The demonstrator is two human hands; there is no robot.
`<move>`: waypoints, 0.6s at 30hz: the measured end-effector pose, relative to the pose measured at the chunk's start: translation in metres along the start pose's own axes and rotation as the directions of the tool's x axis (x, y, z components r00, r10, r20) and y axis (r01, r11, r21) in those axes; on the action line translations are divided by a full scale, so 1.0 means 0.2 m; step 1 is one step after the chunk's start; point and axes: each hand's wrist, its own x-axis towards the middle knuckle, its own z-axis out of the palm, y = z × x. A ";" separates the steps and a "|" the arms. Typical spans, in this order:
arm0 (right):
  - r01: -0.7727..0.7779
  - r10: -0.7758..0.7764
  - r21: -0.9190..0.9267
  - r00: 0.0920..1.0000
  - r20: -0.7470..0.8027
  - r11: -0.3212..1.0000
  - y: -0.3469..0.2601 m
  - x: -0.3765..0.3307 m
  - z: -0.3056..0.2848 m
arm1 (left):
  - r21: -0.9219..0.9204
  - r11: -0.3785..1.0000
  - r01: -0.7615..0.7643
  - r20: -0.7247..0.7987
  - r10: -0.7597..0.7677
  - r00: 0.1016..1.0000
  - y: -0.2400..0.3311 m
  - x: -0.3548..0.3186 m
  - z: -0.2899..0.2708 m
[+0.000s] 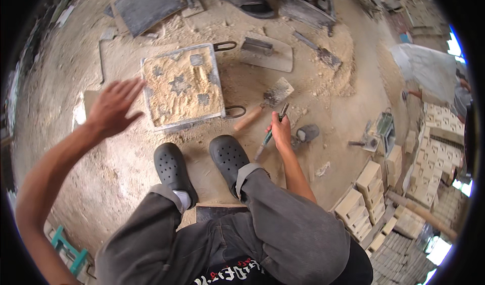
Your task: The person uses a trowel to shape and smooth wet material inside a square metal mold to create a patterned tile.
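Observation:
A square metal mould point(219, 78) lies on the ground, heaped with pale sandy mix point(166, 100); grey star-like and square shapes show through. My left hand point(113, 108) is at its left edge, fingers stretched out and holding nothing; whether it touches the rim I cannot tell. My right hand point(281, 131) is closed around a slim green-handled tool point(265, 139), with a dark metal end up and a pale end down. Its exact kind is unclear. Beside that hand lie a wooden-handled trowel point(277, 92) and a dark cylindrical piece point(307, 132).
Beyond the mould are a plastering float point(267, 52) and a dark square plate point(147, 6). Another trowel point(328, 57) rests on a sand heap point(344, 75). Pale cast blocks point(371, 179) are stacked at right. My dark clogs point(228, 158) stand just before the mould. Another person's hand point(465, 84) shows far right.

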 end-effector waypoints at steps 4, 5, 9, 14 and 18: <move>-0.115 0.109 -0.192 0.993 -0.041 0.975 0.05 0.10 -0.10 | 0.120 0.990 -0.077 -0.485 0.126 0.865 -0.38 0.07 0.05; -0.161 0.158 -0.235 0.987 -0.033 0.958 0.04 0.11 -0.10 | 0.110 0.994 -0.011 -0.504 0.066 0.861 -0.41 0.08 0.07; -0.227 0.221 -0.338 0.974 -0.057 0.914 0.05 0.08 -0.13 | -0.039 0.998 0.045 -0.528 -0.059 0.847 -0.25 0.15 0.24; -0.247 0.288 -0.449 0.957 0.023 0.859 0.13 0.13 -0.13 | -0.268 0.956 -0.117 -0.633 -0.083 0.770 0.11 0.20 0.37; 0.092 -0.109 -0.696 0.994 0.021 0.712 0.08 0.07 -0.04 | -0.368 0.930 -0.012 -0.581 -0.220 0.783 0.21 0.18 0.43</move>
